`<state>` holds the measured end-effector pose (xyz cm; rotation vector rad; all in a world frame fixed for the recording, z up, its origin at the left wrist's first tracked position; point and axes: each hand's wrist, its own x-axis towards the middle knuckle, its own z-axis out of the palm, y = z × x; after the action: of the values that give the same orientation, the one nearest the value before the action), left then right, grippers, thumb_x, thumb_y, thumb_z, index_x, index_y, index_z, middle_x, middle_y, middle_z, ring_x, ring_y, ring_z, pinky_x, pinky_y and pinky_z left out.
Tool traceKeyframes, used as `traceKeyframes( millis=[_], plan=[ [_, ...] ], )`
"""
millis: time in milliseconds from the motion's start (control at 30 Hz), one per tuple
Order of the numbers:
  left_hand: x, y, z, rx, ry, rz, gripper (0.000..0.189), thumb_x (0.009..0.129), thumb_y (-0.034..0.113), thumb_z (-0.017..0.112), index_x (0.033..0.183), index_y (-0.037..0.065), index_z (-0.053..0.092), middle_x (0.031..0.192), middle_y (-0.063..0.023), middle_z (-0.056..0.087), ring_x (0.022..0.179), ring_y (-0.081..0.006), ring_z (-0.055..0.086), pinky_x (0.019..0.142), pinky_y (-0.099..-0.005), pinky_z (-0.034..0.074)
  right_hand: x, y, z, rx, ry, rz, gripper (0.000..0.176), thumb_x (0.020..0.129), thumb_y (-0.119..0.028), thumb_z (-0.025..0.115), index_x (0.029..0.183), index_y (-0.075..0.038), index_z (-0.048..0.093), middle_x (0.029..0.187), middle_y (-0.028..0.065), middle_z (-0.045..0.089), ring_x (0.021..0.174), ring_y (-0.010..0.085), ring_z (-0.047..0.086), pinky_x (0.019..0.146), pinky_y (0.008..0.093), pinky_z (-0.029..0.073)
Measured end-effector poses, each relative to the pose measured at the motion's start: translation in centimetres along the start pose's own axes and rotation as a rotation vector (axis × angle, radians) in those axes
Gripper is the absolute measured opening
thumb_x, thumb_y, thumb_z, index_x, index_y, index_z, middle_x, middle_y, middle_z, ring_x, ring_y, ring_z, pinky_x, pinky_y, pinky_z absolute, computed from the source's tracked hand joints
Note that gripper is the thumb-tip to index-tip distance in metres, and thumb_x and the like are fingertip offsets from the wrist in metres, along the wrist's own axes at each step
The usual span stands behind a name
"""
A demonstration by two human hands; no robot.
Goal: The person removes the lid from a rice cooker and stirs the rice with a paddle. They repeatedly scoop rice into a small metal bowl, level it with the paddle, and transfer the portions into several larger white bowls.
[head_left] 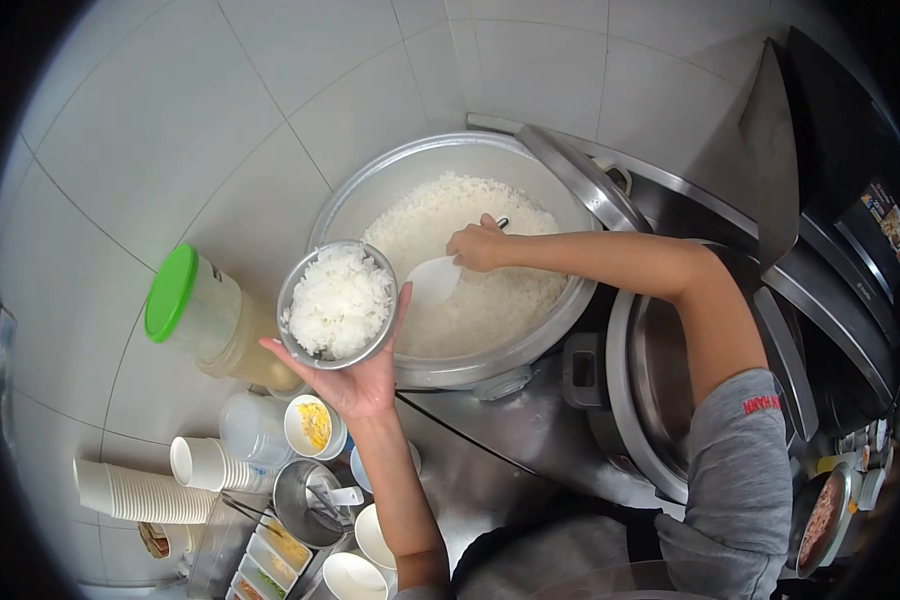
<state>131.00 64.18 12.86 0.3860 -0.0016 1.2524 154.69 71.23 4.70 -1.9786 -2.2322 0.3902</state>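
My left hand (358, 384) supports a metal bowl (315, 357) from below, with thumb and fingers spread round its sides. White cooked rice (338, 303) is heaped in the bowl. Inside a large metal pot (450, 374), my right hand (478, 246) is closed round the handle of a white rice paddle (433, 281). The paddle's blade is low over the pot's rice (470, 200), close to the bowl's right side. Whether the blade touches the rice is hard to make out. The bowl overlaps the pot's left rim in view.
A rice cooker (620, 380) with a raised lid stands right of the pot. Left are a green-lidded container (173, 293), stacked paper cups (140, 490), a cup with yellow food (313, 426) and a metal container of utensils (295, 520). A metal lid (585, 180) leans against the pot's rim.
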Motion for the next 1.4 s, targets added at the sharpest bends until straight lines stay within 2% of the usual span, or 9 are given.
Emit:
traceKeyframes(
  millis=[333, 433, 533, 733, 933, 1133, 1233, 1333, 1400],
  plan=[
    [-0.5, 0.0, 0.2, 0.049, -0.014, 0.029, 0.086, 0.075, 0.059, 0.056, 0.139, 0.017, 0.017, 0.144, -0.0156, 0.012, 0.130, -0.0475, 0.009, 0.098, -0.0696, 0.007, -4.3, -2.4, -0.1, -0.032, -0.278, -0.285, 0.013, 0.078, -0.022, 0.060, 0.082, -0.011, 0.065, 0.079, 0.0053, 0.065, 0.084, 0.0233, 0.058, 0.082, 0.0428, 0.027],
    [-1.0, 0.3, 0.2, 0.070, 0.012, 0.031, 0.083, 0.076, 0.058, 0.055, 0.138, 0.017, 0.020, 0.144, -0.0144, 0.016, 0.130, -0.0447, 0.013, 0.098, -0.0699, 0.010, -4.5, -2.1, -1.2, -0.054, -0.410, -0.267, 0.016, 0.078, -0.023, 0.061, 0.073, -0.007, 0.061, 0.070, 0.0049, 0.062, 0.072, 0.0209, 0.057, 0.073, 0.0395, 0.035],
    [-1.5, 0.5, 0.2, 0.134, 0.051, 0.078, 0.076, 0.077, 0.062, 0.050, 0.134, 0.017, 0.028, 0.140, -0.0117, 0.025, 0.128, -0.0347, 0.025, 0.096, -0.0685, 0.022, -3.2, 0.9, -0.8, 0.372, -0.803, -0.128, 0.020, 0.082, -0.020, 0.058, 0.069, -0.005, 0.059, 0.062, 0.0014, 0.055, 0.062, 0.0129, 0.051, 0.060, 0.0292, 0.038],
    [-2.3, 1.8, -0.6, 0.271, 0.179, 0.037, 0.074, 0.079, 0.063, 0.047, 0.134, 0.015, 0.029, 0.138, -0.0110, 0.029, 0.126, -0.0315, 0.031, 0.098, -0.0586, 0.029, -5.6, 1.5, -6.6, 0.624, -0.520, 0.004, 0.023, 0.084, -0.018, 0.056, 0.069, -0.001, 0.058, 0.065, 0.0023, 0.054, 0.058, 0.0100, 0.046, 0.056, 0.0251, 0.039],
    [0.3, -2.1, -2.8, 0.333, 0.164, 0.065, 0.077, 0.077, 0.068, 0.045, 0.134, 0.017, 0.030, 0.137, -0.0094, 0.032, 0.122, -0.0308, 0.034, 0.092, -0.0592, 0.028, -6.9, -3.4, -11.7, 0.684, -0.078, -0.028, 0.019, 0.082, -0.011, 0.053, 0.094, 0.002, 0.061, 0.069, 0.0044, 0.057, 0.066, 0.0115, 0.053, 0.060, 0.0257, 0.043],
    [3.7, -5.1, -3.1, 0.274, 0.200, 0.119, 0.073, 0.078, 0.066, 0.044, 0.131, 0.016, 0.034, 0.133, -0.0096, 0.038, 0.118, -0.0298, 0.039, 0.092, -0.0563, 0.030, -10.0, -7.8, -5.9, -0.047, 0.592, -0.454, 0.037, 0.079, 0.006, 0.043, 0.116, 0.007, 0.049, 0.095, 0.0175, 0.056, 0.075, 0.0283, 0.056, 0.072, 0.0359, 0.047],
    [3.5, -4.4, -3.5, 0.235, 0.153, 0.057, 0.073, 0.078, 0.066, 0.044, 0.130, 0.016, 0.035, 0.132, -0.0099, 0.039, 0.118, -0.0297, 0.040, 0.093, -0.0551, 0.031, -10.7, -7.4, -6.6, -0.068, 0.582, -0.560, 0.039, 0.080, 0.004, 0.046, 0.118, 0.004, 0.048, 0.092, 0.0166, 0.055, 0.080, 0.0295, 0.054, 0.073, 0.0364, 0.045],
    [2.5, -3.6, -3.7, 0.193, 0.093, 0.008, 0.073, 0.078, 0.067, 0.044, 0.130, 0.016, 0.036, 0.132, -0.0105, 0.040, 0.119, -0.0301, 0.039, 0.093, -0.0552, 0.031, -9.5, -5.8, -10.8, 0.219, 0.270, -0.535, 0.040, 0.080, 0.003, 0.047, 0.121, -0.001, 0.048, 0.092, 0.0154, 0.053, 0.086, 0.0284, 0.051, 0.075, 0.0365, 0.043],
    [2.4, -3.5, -3.3, 0.181, 0.077, -0.008, 0.075, 0.077, 0.067, 0.044, 0.131, 0.016, 0.035, 0.132, -0.0111, 0.039, 0.121, -0.0316, 0.038, 0.094, -0.0579, 0.030, -9.5, -6.3, -11.9, 0.191, 0.360, -0.487, 0.042, 0.080, 0.003, 0.048, 0.121, -0.004, 0.049, 0.090, 0.0147, 0.051, 0.088, 0.0276, 0.048, 0.076, 0.0358, 0.042]
  ],
)
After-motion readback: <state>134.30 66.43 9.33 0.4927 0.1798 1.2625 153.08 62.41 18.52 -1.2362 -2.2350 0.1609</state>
